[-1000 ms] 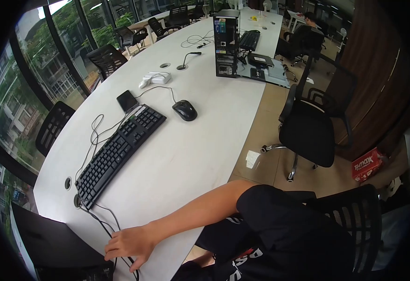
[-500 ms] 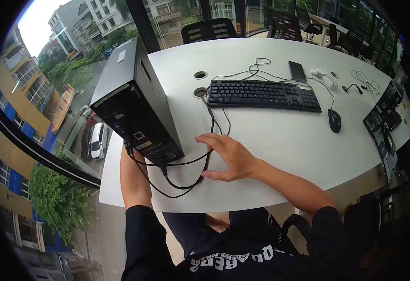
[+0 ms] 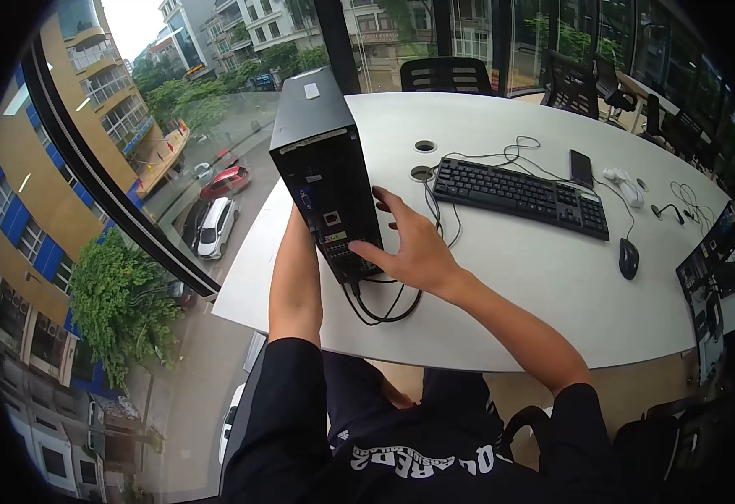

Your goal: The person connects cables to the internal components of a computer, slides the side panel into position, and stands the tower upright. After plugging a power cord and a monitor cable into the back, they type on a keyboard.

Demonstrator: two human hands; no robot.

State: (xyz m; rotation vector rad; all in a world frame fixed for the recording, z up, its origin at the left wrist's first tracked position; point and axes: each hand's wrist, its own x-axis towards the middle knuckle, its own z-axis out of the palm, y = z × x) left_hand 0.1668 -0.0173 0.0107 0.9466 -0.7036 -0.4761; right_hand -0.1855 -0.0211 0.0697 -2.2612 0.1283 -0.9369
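Right hand [image 3: 418, 248] spread loosely, thumb over the back and fingers beside the flank of the upright computer tower [image 3: 327, 181]. Left hand hidden behind the tower, state indeterminable. Presumably heavy, rigid and smooth, the tower suits low holds on 2 opposite sides, clear of its ports [image 3: 332, 219]. Below the right hand, black cables [image 3: 394, 321] loop on the table [image 3: 502, 319]; farther right lies a keyboard [image 3: 518, 197].

At our eleven o'clock we see a black computer tower [image 3: 304, 160] standing roughly upright on the desk [image 3: 544, 286], its port-studded back facing us. Black cables [image 3: 387, 320] run from its lower back, looping toward five o'clock.
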